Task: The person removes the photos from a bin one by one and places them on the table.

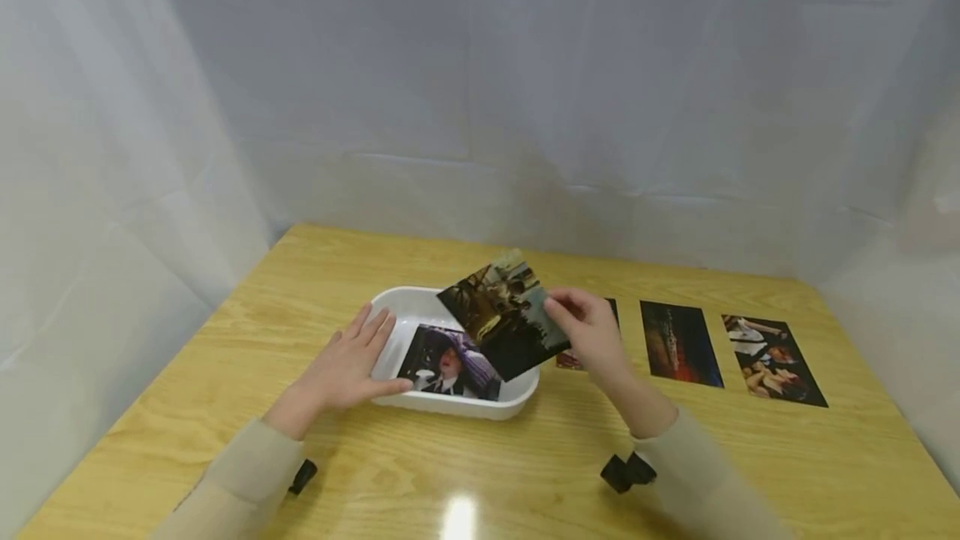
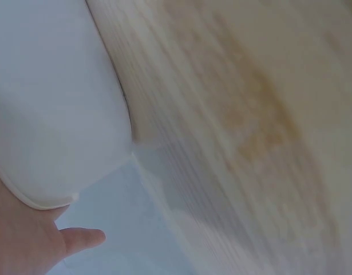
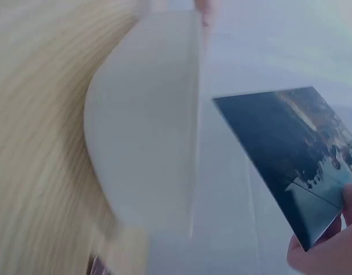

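Note:
Over the right part of a white plastic tub [image 1: 465, 408], my right hand [image 1: 588, 332] pinches a dark photo card [image 1: 506, 315] by its right edge. That card is tilted and apart from the tub in the right wrist view, where the tub's side wall [image 3: 147, 120] faces the camera. Inside the tub lies another photo card [image 1: 450, 365] showing a figure in a large purple hat, partly covered by the held one. My left hand [image 1: 348, 365] rests on the tub's left rim with fingers spread. Its thumb [image 2: 83, 239] shows at the rim in the left wrist view.
Right of the tub lie a dark blue-red photo card [image 1: 682, 344], a card with several figures [image 1: 776, 361], and one partly hidden behind my right hand [image 1: 570, 358]. They lie on a wooden table [image 1: 390, 473]. White sheeting [image 1: 480, 90] hangs behind and at the sides.

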Motion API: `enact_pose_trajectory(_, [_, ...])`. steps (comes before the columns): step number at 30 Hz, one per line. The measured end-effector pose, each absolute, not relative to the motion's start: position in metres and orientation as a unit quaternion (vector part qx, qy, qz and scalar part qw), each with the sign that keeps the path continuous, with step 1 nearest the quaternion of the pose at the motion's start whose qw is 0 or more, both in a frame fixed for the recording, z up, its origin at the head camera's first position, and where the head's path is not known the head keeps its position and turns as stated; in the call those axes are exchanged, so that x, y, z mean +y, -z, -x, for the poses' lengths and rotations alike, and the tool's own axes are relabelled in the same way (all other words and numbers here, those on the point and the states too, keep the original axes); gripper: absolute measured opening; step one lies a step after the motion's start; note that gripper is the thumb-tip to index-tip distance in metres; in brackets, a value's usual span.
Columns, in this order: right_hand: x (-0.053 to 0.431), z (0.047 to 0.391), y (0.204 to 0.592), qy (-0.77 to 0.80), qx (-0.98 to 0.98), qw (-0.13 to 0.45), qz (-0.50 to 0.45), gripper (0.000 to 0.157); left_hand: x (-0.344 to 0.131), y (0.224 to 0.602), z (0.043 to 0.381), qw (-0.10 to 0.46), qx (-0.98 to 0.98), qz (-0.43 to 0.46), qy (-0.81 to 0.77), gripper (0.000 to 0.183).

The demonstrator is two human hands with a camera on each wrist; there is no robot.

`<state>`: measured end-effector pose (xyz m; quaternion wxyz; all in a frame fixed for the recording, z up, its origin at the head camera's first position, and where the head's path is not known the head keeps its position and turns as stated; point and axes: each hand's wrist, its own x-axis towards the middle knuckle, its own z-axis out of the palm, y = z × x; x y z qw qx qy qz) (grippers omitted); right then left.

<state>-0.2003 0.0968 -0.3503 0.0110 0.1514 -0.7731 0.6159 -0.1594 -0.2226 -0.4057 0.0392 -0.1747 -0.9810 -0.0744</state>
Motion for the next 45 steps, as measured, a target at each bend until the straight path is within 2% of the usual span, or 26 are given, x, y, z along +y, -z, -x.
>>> enact_pose_trajectory(7, [0.152, 0.180, 0.355, -0.621, -0.781, -0.019, -0.057, 0.034, -0.225, 0.406, 0.160, 0.044, -0.980, 0.180, 0.066, 0.099])
enact_pose_trajectory(12, [0.181, 0.169, 0.368, -0.587, -0.808, -0.031, -0.045, 0.030, -0.225, 0.407, 0.161, 0.040, -0.981, 0.180, 0.066, 0.099])
enact_pose_trajectory(19, [0.207, 0.158, 0.387, -0.552, -0.825, -0.116, -0.018, 0.023, -0.223, 0.407, 0.160, 0.037, -0.980, 0.180, 0.073, 0.099])
enact_pose_trajectory(23, [0.215, 0.154, 0.399, -0.513, -0.846, -0.141, -0.046, 0.019, -0.223, 0.407, 0.160, 0.040, -0.980, 0.181, 0.074, 0.099])
enact_pose_trajectory(30, [0.218, 0.151, 0.414, -0.418, -0.888, -0.148, -0.122, 0.018, -0.222, 0.406, 0.160, 0.035, -0.981, 0.177, 0.073, 0.099])
enact_pose_trajectory(37, [0.206, 0.152, 0.418, -0.330, -0.929, -0.134, -0.099, 0.028, -0.222, 0.404, 0.159, 0.032, -0.981, 0.174, 0.075, 0.098])
enact_pose_trajectory(45, [0.203, 0.153, 0.420, -0.289, -0.940, -0.150, -0.106, 0.026, -0.221, 0.404, 0.159, 0.031, -0.981, 0.175, 0.074, 0.098])
